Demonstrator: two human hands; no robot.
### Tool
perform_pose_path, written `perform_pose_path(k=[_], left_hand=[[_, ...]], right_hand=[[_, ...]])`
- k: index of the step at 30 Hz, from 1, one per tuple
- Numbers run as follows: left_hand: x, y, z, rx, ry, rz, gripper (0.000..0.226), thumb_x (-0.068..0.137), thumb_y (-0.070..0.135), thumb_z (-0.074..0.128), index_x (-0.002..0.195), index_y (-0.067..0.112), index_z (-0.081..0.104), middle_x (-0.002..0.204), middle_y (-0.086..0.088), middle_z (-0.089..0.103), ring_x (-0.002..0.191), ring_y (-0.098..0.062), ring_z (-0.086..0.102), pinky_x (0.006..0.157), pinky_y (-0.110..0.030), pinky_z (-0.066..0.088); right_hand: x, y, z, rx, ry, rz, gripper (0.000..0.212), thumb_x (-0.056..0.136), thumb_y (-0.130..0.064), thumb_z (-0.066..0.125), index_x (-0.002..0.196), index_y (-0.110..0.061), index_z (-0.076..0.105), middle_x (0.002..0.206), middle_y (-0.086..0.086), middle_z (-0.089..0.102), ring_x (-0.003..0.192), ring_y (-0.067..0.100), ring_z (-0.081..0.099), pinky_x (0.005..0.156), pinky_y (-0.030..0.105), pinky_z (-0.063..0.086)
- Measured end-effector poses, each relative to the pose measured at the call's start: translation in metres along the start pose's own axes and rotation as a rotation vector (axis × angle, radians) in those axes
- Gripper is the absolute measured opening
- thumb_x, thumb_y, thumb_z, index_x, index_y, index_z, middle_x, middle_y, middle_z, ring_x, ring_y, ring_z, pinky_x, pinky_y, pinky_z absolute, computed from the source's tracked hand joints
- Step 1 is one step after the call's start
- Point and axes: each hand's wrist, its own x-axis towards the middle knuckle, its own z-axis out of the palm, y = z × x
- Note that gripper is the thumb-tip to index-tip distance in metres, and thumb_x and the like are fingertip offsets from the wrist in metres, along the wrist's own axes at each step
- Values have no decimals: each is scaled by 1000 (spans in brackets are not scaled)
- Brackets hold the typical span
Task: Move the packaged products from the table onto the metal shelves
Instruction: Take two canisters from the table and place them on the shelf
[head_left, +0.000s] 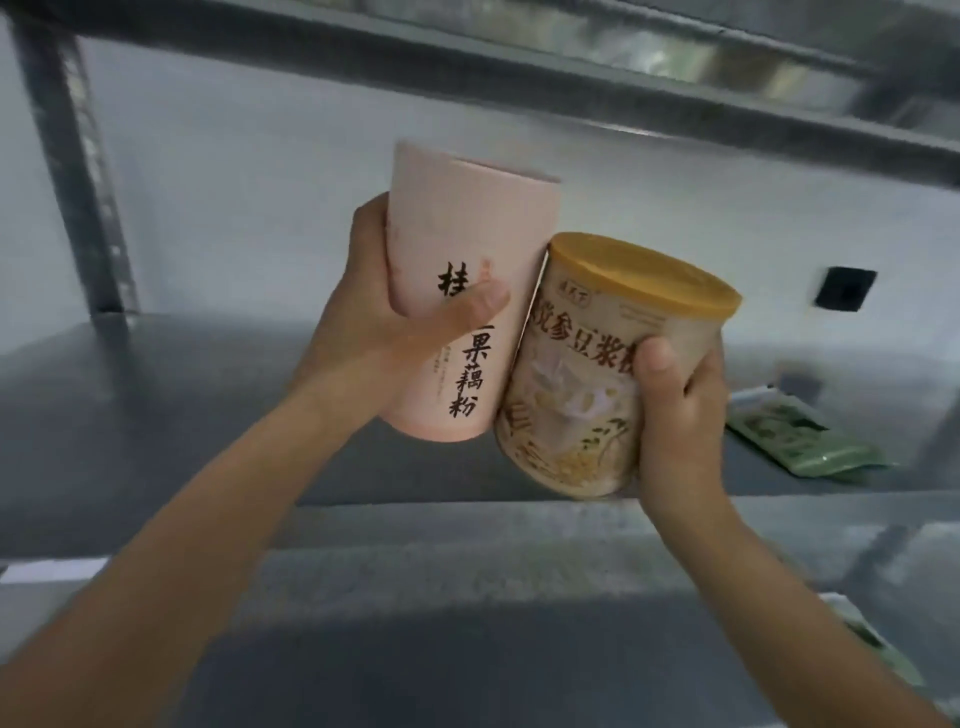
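my left hand (363, 322) wraps a tall pink canister (467, 291), thumb across its front, held above the metal shelf (156, 415). touching it, a tan-lidded tub (587, 374) sits gripped in my right hand (680, 431). a green packet (800, 441) lies on the shelf, far right.

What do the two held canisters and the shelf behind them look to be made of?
The pink canister looks like matte paperboard: flat, unglossy surface with printed ink characters. The beige canister has a printed paper wrap, body beneath unclear; its tan lid looks like smooth plastic with a soft sheen. The shelf is grey metal, dull and faintly reflective.
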Motion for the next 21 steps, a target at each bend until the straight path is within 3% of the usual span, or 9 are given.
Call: perform_pose_path(k=[4,7,11,13,16,18,21], left_hand=[[1,-18,-20,186,68,-65,79,60,43,84,122,26,38,97,23,60,83,17,59,63,-8,49],[0,-33,-32,288,96,-127,68,68,35,79,120,27,36,98,24,54,77,22,55,59,-4,45],[-6,-50,-47,290,135,-205,87,56,52,86,123,28,37,105,22,56,89,14,57,74,-16,47],[-9,-54,-55,294,172,-209,91,49,60,75,126,28,40,109,21,59,95,13,58,80,-20,50],[-9,-59,-69,334,204,-205,95,51,62,70,135,30,38,118,19,58,107,2,58,92,-31,51],[-12,-59,-78,413,224,-180,101,56,65,68,145,37,26,132,17,50,118,-4,52,102,-35,45],[-16,-50,-87,734,261,16,112,66,63,73,149,41,0,156,1,18,142,-15,24,114,-44,27]], right_hand=[[10,19,17,59,-186,79,80,56,-78,66,115,-29,43,106,-10,63,96,3,66,70,16,53],[14,37,27,114,-288,153,79,58,-65,70,119,-24,41,105,-13,63,94,-3,65,68,13,52],[16,58,44,109,-371,214,80,59,-61,61,124,-20,39,107,-14,60,93,-8,63,69,11,51],[19,63,52,99,-412,218,80,61,-62,62,125,-22,38,107,-16,59,93,-11,61,71,10,50],[27,65,64,84,-516,218,73,78,-57,67,132,-21,33,111,-21,53,93,-21,55,73,5,47],[31,68,69,53,-557,166,66,87,-49,59,139,-24,26,122,-21,49,106,-19,51,85,8,46],[34,68,71,-50,-487,68,84,85,-52,55,150,-31,5,145,-13,24,134,1,33,108,31,40]])
